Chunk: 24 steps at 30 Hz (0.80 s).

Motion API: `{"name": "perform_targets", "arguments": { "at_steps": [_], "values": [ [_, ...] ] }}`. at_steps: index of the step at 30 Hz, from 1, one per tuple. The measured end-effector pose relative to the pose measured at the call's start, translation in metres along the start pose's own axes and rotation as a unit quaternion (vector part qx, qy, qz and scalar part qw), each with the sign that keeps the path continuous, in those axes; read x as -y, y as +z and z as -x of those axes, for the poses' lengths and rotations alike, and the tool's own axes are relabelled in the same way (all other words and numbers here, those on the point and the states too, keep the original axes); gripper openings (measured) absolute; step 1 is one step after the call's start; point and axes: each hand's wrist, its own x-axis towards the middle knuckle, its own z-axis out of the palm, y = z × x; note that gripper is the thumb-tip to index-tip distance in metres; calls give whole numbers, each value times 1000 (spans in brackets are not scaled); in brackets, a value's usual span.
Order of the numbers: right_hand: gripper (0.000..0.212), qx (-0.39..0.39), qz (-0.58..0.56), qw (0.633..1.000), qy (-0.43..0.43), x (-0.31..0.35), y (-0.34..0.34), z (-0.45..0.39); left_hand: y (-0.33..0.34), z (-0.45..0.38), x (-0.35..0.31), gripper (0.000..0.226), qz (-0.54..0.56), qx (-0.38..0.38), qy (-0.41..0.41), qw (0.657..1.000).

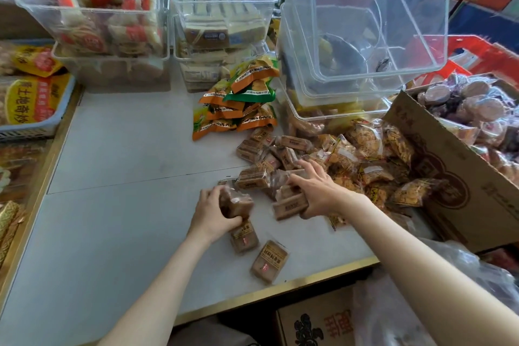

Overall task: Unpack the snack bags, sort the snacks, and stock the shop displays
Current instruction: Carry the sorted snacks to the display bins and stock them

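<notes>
Two hands work the brown snack packs [269, 160] heaped toward the counter's [126, 171] right edge: the left hand [213, 212] grips a small stack, the right hand [317, 191] closes on another pack. Sorting looks to be the step in hand; next, the gathered packs likely need carrying to a clear bin [365, 17] at the far edge. Motion blur hides the pack labels, and the cardboard box [460, 177] is cut off.

The left half of my table [118, 154] is bare up to its left edge, so a hand can pass freely there. The clear bins [224, 8] block the far edge. The cardboard box [449, 166] and the heap of brown packets [269, 154] close the right side.
</notes>
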Motion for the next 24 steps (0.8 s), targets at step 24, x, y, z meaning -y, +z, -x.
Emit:
{"name": "perform_targets", "arguments": {
  "at_steps": [24],
  "values": [
    [86,48,146,986,-69,-25,32,2,48,4,-5,97,-68,179,-46,981]
  ]
}}
